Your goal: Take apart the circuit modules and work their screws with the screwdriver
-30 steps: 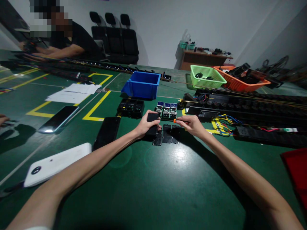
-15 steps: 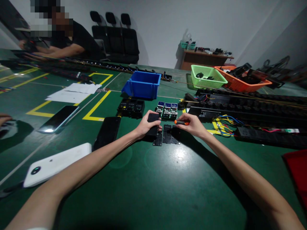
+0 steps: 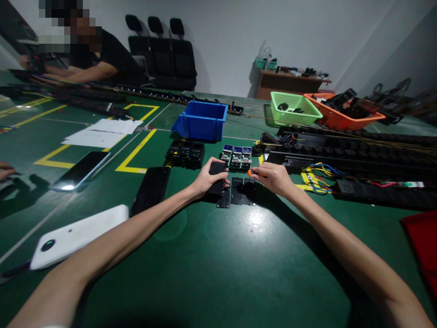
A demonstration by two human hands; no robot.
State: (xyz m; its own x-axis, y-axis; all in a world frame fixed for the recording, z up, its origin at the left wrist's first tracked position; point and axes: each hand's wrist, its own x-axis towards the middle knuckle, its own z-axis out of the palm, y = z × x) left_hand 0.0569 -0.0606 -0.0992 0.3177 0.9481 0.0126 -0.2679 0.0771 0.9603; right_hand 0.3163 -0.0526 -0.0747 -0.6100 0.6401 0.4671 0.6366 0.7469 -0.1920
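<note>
Wrapped round a black box-shaped housing (image 3: 217,169), my left hand (image 3: 204,179) keeps it on the green table. Opposite it, my right hand (image 3: 276,176) closes on an orange-and-black screwdriver (image 3: 251,172), mostly covered by the fingers; its shaft is too thin to make out. Between and just beyond both hands stand several small circuit boards with blue-faced displays (image 3: 241,158). Flat black cover plates (image 3: 236,191) lie side by side nearer to me, one partly behind the housing. Another black housing (image 3: 185,153) sits left of the boards.
A blue bin (image 3: 200,122) stands behind the boards. Green (image 3: 295,111) and orange baskets (image 3: 344,116) hold parts at the back right. Long black wired assemblies (image 3: 382,193) occupy the right. Phones (image 3: 150,189) and a white device (image 3: 82,234) lie left. Another person (image 3: 99,59) works at the far left.
My right fingers have shifted and curled further over the screwdriver, so less of its handle shows. My left hand and the housing stay in place; the view has moved slightly.
</note>
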